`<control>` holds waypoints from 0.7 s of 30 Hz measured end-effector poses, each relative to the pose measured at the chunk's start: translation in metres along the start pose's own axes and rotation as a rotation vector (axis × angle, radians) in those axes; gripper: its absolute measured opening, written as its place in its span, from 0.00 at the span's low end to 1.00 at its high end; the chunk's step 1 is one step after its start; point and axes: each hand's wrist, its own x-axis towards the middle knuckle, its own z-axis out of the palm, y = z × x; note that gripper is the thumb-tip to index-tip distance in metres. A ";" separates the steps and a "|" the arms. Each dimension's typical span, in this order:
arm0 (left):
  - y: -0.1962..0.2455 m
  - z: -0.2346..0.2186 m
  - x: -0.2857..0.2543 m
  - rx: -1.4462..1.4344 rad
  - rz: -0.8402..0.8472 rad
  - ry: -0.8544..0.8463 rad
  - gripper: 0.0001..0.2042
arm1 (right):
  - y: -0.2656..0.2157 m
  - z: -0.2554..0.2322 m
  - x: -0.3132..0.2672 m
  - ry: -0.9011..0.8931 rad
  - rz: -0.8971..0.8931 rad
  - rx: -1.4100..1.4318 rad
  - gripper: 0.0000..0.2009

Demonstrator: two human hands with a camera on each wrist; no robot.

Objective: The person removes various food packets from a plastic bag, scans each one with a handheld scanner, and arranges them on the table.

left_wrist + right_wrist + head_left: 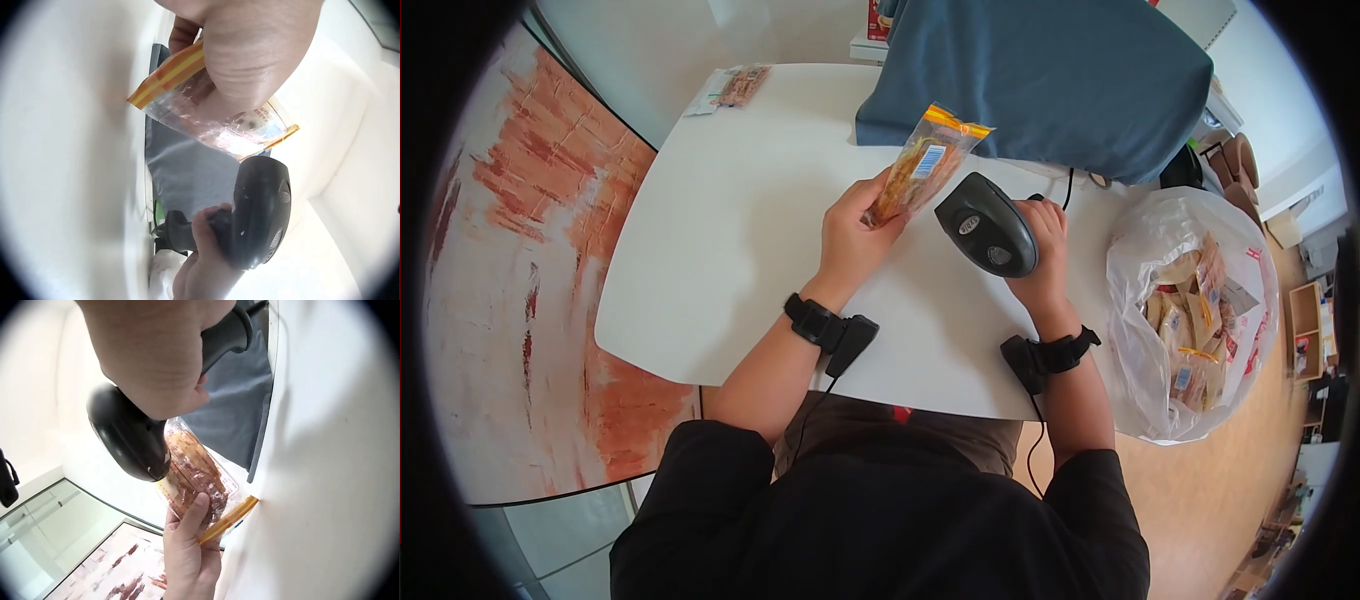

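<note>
Between the fingers and thumb of my left hand (852, 238) is a clear food packet (928, 162) with yellow-orange ends. A white barcode label (929, 161) faces up on it, and reddish-brown food shows through the film in the right wrist view. My right hand (1045, 255) grips the handle of a black barcode scanner (988, 226), fingers curled round it. The scanner's head points toward the packet, close beside it in the head view. In the left wrist view, the left hand covers part of the packet (169, 81).
A white table (700, 250) lies under both hands. Another food packet (743, 87) rests at its far left corner. Blue-grey cloth (1040, 80) drapes over something at the back. On the right, a plastic bag (1135, 240) holds several packets. A painted panel (530, 300) stands left.
</note>
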 end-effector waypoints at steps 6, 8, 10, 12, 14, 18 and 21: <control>-0.004 0.000 -0.001 -0.029 -0.053 -0.010 0.23 | -0.001 -0.002 0.001 -0.007 -0.002 0.024 0.16; -0.005 0.000 -0.001 -0.008 -0.039 -0.006 0.23 | -0.001 -0.002 -0.001 -0.009 -0.001 0.020 0.16; -0.002 0.000 -0.001 -0.052 -0.072 -0.017 0.24 | -0.002 -0.002 0.002 -0.003 -0.007 0.022 0.16; 0.001 -0.001 -0.002 -0.074 -0.121 -0.023 0.24 | -0.004 -0.003 0.002 0.000 -0.005 0.031 0.16; 0.002 -0.002 -0.002 -0.080 -0.181 -0.022 0.24 | -0.003 -0.003 0.002 0.002 -0.002 0.028 0.16; 0.005 -0.003 -0.001 -0.051 -0.184 -0.048 0.23 | 0.000 -0.002 0.000 0.015 0.004 0.012 0.16; 0.010 -0.002 0.000 -0.094 -0.245 -0.022 0.24 | 0.008 -0.002 -0.003 0.017 0.019 -0.014 0.16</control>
